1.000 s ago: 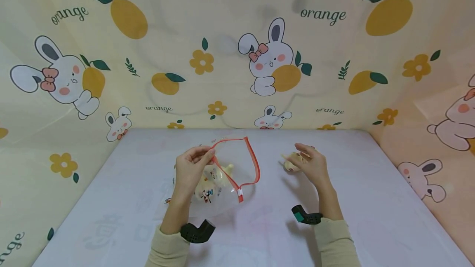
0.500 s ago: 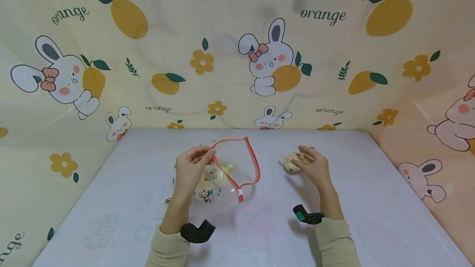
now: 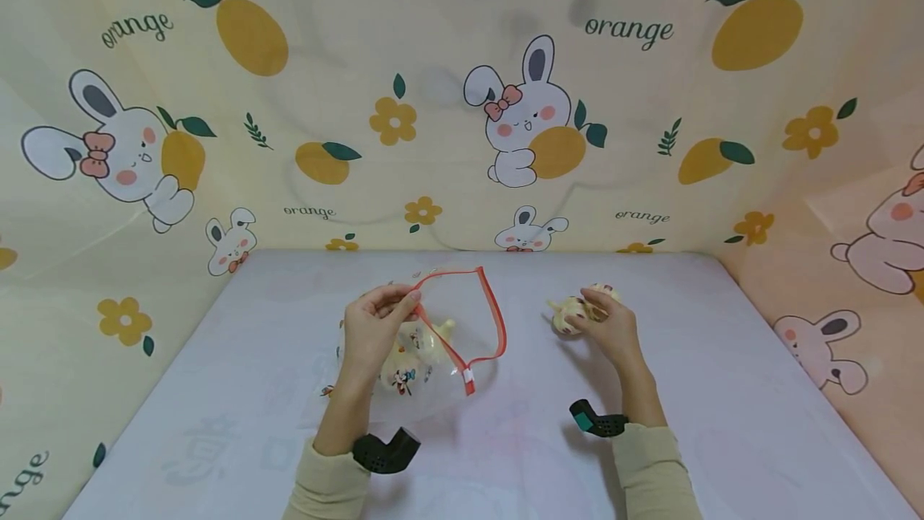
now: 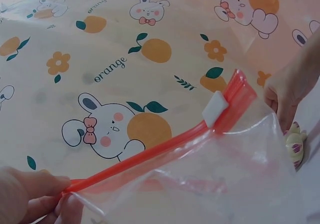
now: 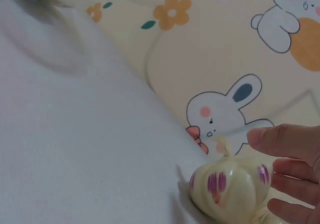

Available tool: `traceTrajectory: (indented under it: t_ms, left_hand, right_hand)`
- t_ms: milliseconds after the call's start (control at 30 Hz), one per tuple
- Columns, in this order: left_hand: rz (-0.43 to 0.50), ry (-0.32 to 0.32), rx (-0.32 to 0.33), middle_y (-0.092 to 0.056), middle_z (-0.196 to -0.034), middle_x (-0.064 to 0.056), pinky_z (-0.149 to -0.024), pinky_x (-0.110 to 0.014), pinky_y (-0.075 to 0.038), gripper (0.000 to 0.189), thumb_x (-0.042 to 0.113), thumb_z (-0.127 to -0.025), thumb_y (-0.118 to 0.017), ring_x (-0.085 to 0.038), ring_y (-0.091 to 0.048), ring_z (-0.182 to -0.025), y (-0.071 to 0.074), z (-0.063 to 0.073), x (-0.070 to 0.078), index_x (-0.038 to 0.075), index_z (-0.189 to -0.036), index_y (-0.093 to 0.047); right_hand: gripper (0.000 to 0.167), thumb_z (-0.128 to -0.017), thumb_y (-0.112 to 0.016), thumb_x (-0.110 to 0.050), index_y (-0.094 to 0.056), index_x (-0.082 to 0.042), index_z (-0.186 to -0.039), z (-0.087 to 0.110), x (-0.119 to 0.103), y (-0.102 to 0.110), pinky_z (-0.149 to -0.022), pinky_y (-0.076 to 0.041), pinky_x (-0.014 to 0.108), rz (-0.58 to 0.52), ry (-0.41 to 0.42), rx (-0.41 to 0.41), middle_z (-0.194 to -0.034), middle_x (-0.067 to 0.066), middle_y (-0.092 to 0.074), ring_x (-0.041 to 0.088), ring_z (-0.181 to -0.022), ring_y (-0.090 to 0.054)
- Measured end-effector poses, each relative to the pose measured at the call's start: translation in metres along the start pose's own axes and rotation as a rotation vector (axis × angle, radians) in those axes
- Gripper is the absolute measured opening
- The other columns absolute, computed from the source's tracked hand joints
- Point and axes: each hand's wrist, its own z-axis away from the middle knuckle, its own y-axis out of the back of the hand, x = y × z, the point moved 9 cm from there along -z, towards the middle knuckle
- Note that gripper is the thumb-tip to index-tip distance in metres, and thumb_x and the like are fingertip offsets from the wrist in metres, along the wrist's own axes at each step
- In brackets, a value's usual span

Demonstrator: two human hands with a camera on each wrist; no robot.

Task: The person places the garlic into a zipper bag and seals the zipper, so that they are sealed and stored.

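Note:
My left hand (image 3: 375, 331) pinches the red zip edge of a clear plastic zip bag (image 3: 500, 319), whose mouth gapes toward the right. A white slider (image 4: 215, 108) sits near the far end of the zip in the left wrist view. Pale garlic bulbs (image 3: 400, 361) show through the bag's printed side. To the right, my right hand (image 3: 613, 331) is at two garlic bulbs lying on the table. Thumb and fingers are spread apart. The nearer bulb (image 5: 230, 189) has purple streaks and a short stem; the other bulb (image 3: 606, 293) is partly hidden behind the fingers.
The white table (image 3: 505, 456) ends at a back wall of cream cloth (image 3: 433, 103) printed with rabbits and oranges. A black wrist camera (image 3: 386, 451) is strapped to the left wrist, another camera (image 3: 597, 419) to the right.
The right hand has shifted slightly and its fingers have lowered at the garlic. More of both bulbs on the table shows now. The left hand and bag have barely moved.

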Motion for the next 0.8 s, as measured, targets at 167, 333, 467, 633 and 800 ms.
traceTrajectory:
  t_ms: [167,333,467,633,800]
  left_hand:
    - [0.002,-0.008,-0.004,-0.068,-0.071,0.014,-0.068,-0.016,-0.059,0.021,0.008,-0.089,-0.068,-0.002,-0.066,-0.064,0.0,0.0,0.0,-0.006,-0.104,-0.067]
    - [0.009,-0.014,-0.001,-0.067,-0.07,0.014,-0.067,-0.017,-0.059,0.02,0.007,-0.089,-0.067,-0.002,-0.066,-0.063,0.0,0.0,0.001,-0.006,-0.104,-0.067]
    - [0.01,-0.017,0.001,-0.067,-0.069,0.014,-0.067,-0.017,-0.059,0.02,0.007,-0.089,-0.068,-0.002,-0.066,-0.063,0.0,0.0,0.002,-0.007,-0.103,-0.067]
    - [0.002,-0.007,0.003,-0.068,-0.069,0.014,-0.067,-0.016,-0.059,0.021,0.008,-0.088,-0.068,-0.002,-0.066,-0.063,0.0,0.0,0.001,-0.007,-0.104,-0.067]
    - [0.003,-0.01,0.001,-0.068,-0.07,0.013,-0.068,-0.016,-0.059,0.022,0.008,-0.088,-0.068,-0.002,-0.066,-0.063,0.001,0.0,0.0,-0.007,-0.104,-0.067]
  right_hand:
    - [0.055,-0.083,-0.073,-0.004,-0.051,0.01,-0.131,-0.001,0.006,-0.003,-0.107,-0.047,0.05,-0.001,-0.03,-0.022,-0.134,0.031,-0.054,0.045,-0.123,-0.055]
    - [0.056,-0.083,-0.073,-0.006,-0.051,0.01,-0.132,-0.002,0.013,-0.006,-0.107,-0.046,0.049,0.029,-0.054,-0.045,-0.134,0.03,-0.055,0.045,-0.124,-0.055]
    - [0.056,-0.083,-0.073,-0.005,-0.051,0.009,-0.132,-0.002,0.017,-0.008,-0.108,-0.045,0.05,0.039,-0.064,-0.047,-0.134,0.031,-0.054,0.045,-0.125,-0.054]
    - [0.06,-0.082,-0.074,-0.007,-0.049,0.007,-0.135,-0.001,0.021,-0.01,-0.11,-0.043,0.05,0.042,-0.097,-0.067,-0.138,0.029,-0.051,0.046,-0.127,-0.052]
    - [0.064,-0.081,-0.075,-0.006,-0.047,0.008,-0.136,-0.002,0.022,-0.011,-0.109,-0.044,0.05,0.059,-0.1,-0.073,-0.138,0.028,-0.051,0.045,-0.127,-0.052]
